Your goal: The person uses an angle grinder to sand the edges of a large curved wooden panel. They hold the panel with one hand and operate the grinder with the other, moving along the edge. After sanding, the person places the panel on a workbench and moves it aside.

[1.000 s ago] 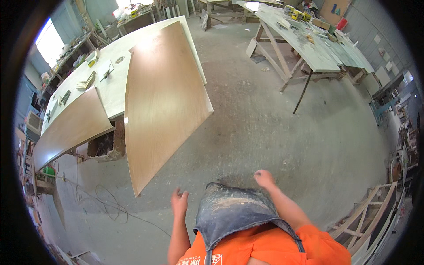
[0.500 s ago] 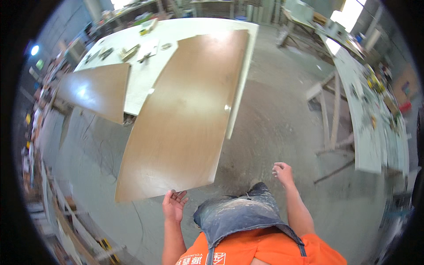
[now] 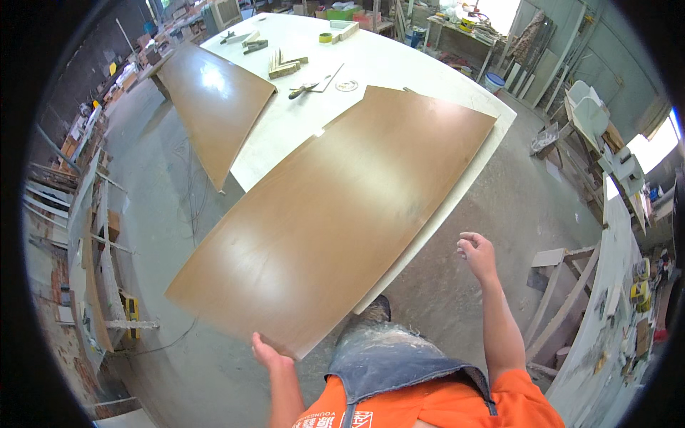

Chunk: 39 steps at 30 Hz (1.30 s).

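A large brown sheet panel point(image 3: 335, 200) with a glossy face lies slantwise over a white-topped table point(image 3: 399, 64). Its near end juts out past the table toward me. My left hand point(image 3: 271, 352) grips this near edge close to the corner, its fingers partly hidden by the sheet. Out to the right of the panel, my right hand point(image 3: 478, 255) hangs in the air over the floor, holding nothing. Its fingers are loosely bent and apart, with pale dust on them.
A second brown panel point(image 3: 214, 100) overhangs the table's left side. Pliers point(image 3: 303, 90), wooden pieces point(image 3: 285, 68), a tape roll point(image 3: 325, 38) and a ring-shaped coil point(image 3: 347, 85) lie on the tabletop. A workbench point(image 3: 599, 307) stands at right, racks point(image 3: 100, 250) at left, a cable point(image 3: 168, 346) on the floor.
The view has swung left and the table looks nearer. The panel now lies more slanted, its far end toward the right. My left hand stays at its near edge; my right hand remains free.
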Motion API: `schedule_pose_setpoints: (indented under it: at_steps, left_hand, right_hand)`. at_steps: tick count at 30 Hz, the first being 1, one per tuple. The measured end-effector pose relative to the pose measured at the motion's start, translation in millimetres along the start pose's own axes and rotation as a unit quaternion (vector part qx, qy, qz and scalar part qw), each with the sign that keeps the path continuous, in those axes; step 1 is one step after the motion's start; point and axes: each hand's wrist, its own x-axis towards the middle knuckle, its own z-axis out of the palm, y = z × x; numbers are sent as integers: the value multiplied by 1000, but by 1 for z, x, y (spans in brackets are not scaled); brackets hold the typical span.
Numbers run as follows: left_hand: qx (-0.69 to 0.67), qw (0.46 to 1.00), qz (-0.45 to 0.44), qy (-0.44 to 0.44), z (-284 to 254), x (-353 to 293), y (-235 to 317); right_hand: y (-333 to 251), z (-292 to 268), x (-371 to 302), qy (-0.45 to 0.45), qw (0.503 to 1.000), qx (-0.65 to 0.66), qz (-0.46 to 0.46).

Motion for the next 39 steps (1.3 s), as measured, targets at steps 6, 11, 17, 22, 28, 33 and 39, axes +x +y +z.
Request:
schedule_pose_setpoints:
  at_steps: [6,11,17,22,28,33,39]
  left_hand:
    - [40,997,36,58,10,-23,3]
    - [50,989,98,99,10,-29,-4]
    - [138,923,222,284,-30,-92,-76]
    - [103,928,63,351,-11,-153,-145]
    - [92,940,-62,321,22,-189,-197]
    - [106,946,-100,290,50,-185,-201]
    - [120,945,-128,276,59,-185,-208]
  right_hand:
    - [-72,27,109,-92,985,-104,-98]
    - [-182,166,226,-268,918,-128,-263]
    - [-291,339,352,-318,873,-175,-327]
    - [-329,424,433,-331,891,-164,-265]
    - [-341,453,460,-444,885,-85,-112]
    - [-337,463,497,-441,893,5,-92]
    - [-365,394,546,-420,856,297,55]
